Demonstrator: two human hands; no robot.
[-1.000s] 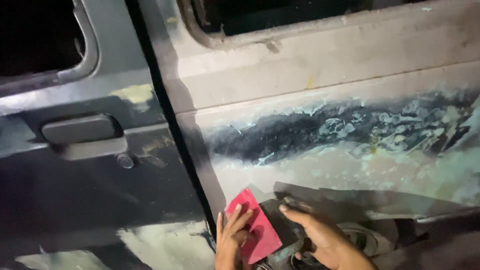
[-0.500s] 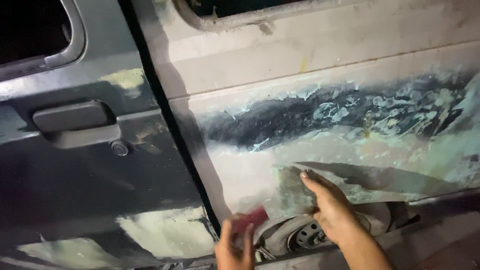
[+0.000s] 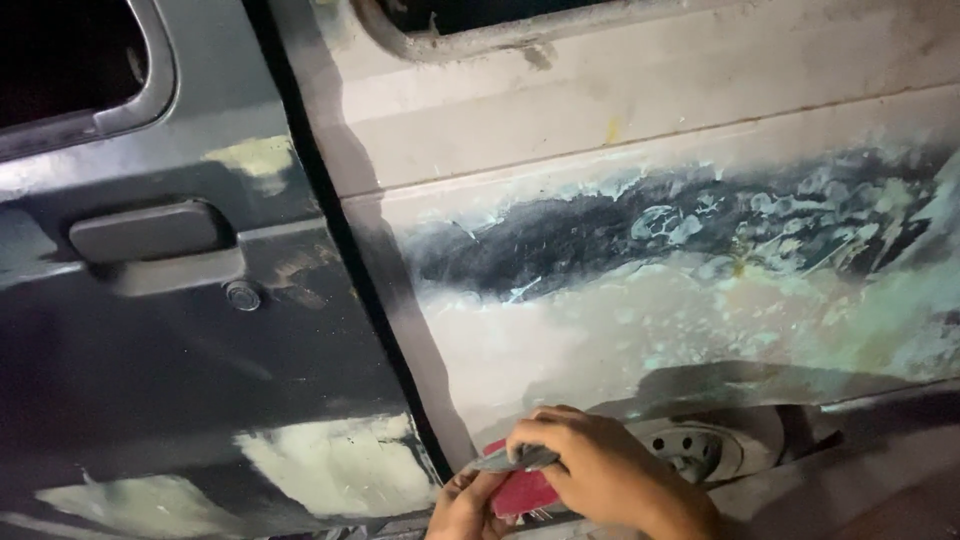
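I'm at a car body repair workshop: the rear panel (image 3: 650, 280) filling the right of the frame is sanded bare and smeared with pale filler, the dark door (image 3: 180, 330) at left carries 2 filler patches, and the wheel (image 3: 700, 450) sits low centre.

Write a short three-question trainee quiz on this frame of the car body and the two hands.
1. True or false: the door handle sits on the pale sanded rear panel.
2. Which hand lies on top of the red pad? A) the left hand B) the right hand C) neither
3. Fill in: behind the hands, under the panel's arch, a ____ shows.

Key:
1. False: it is on the dark door, left of the seam.
2. B: the right hand covers the pad and a grey sheet from above; the left hand is below it.
3. wheel
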